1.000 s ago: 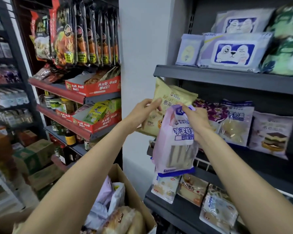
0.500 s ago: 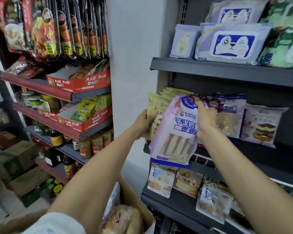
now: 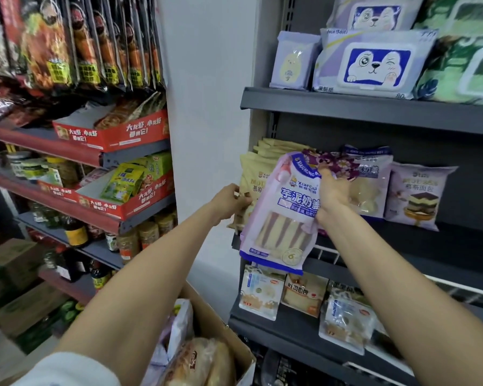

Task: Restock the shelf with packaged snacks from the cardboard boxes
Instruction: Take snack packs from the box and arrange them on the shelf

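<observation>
Holding a pale purple snack bag (image 3: 279, 218) up at mid-frame, the right hand (image 3: 332, 195) has its fingers curled over the bag's right edge, so the pack hangs in front of the dark grey shelf (image 3: 374, 107). The left hand (image 3: 230, 200) is just left of it, fingers pinching the edge of the front yellow bag (image 3: 251, 176), part of a row packed too tight to count.

Right of the held bag, three more packs stand on that middle shelf: a purple flowery one, a clear-fronted one and a lavender cake pack (image 3: 418, 196). On the shelf below, three small bread packs (image 3: 262, 296) show clearly. Up top there are two wipes packs with a cartoon dog (image 3: 374, 65), stacked.

One open cardboard box (image 3: 221, 327) sits at bottom centre with wrapped bread inside. Two red display trays (image 3: 109, 135) are on the left-hand shelves.
</observation>
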Available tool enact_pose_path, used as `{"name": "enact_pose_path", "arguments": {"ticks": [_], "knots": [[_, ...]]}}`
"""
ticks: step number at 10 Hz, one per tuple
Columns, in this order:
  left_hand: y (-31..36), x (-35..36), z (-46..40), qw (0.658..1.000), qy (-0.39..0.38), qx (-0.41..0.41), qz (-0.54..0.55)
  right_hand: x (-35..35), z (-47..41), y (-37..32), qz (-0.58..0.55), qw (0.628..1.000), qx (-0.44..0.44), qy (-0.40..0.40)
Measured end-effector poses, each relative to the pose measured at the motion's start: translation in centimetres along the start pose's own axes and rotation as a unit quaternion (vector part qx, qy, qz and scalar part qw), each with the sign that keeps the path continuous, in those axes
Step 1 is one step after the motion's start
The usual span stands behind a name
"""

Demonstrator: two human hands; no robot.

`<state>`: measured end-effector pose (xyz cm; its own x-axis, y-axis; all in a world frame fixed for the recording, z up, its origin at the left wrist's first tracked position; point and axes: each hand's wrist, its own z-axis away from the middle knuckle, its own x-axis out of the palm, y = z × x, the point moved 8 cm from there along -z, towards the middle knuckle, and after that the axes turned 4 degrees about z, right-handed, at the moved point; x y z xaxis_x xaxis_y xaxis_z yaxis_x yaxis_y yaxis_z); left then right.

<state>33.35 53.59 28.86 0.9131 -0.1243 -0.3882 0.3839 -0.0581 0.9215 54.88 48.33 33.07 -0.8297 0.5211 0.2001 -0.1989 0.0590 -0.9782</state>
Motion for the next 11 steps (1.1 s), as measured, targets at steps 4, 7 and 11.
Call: {"name": "enact_pose_path", "arguments": {"ticks": [4, 7, 11], "knots": [[1.5, 0.5, 1.9, 0.969, 0.046, 0.047, -0.240, -1.6, -0.1, 1.1, -0.037, 0.998, 0.036, 0.026], [8.9, 2.5, 7.3, 0.952, 0.163, 0.180, 0.184, -6.1, -5.9, 0.9, -0.111, 0.991, 0.057, 0.049], [14.7, 17.9, 4.2, 0.977, 0.068, 0.188, 0.070, -15.7, -6.3, -6.1, 0.039, 0.982, -0.087, -0.163]]}}
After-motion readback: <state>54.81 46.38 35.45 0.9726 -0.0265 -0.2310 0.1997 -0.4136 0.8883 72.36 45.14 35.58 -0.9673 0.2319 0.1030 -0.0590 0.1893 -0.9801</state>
